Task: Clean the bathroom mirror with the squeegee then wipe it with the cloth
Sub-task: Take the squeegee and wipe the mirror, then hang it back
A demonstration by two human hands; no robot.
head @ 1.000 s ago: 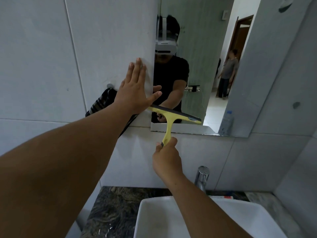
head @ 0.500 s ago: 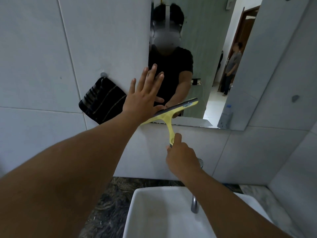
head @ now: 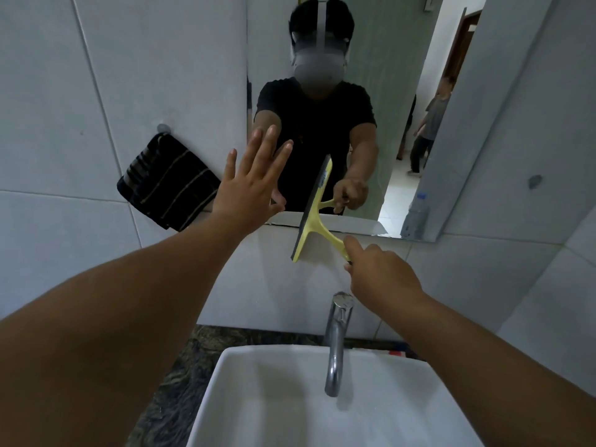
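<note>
The wall mirror (head: 403,91) hangs above the basin and reflects me. My right hand (head: 377,269) grips the handle of a yellow squeegee (head: 311,217), whose dark blade stands nearly upright across the mirror's bottom edge. My left hand (head: 254,185) is held flat with fingers spread, against the mirror's lower left corner, just left of the blade. A dark striped cloth (head: 167,182) hangs from a wall hook left of the mirror, beside my left hand.
A white basin (head: 290,398) with a chrome tap (head: 335,343) sits below, on a dark marble counter (head: 174,388). Pale tiled walls surround the mirror. A person stands in a doorway in the mirror's reflection, and a plastic bottle (head: 417,214) shows at its lower right.
The squeegee blade has swung from nearly level to nearly upright and moved right. My left hand slid right onto the mirror's corner. The view has tilted down toward the basin.
</note>
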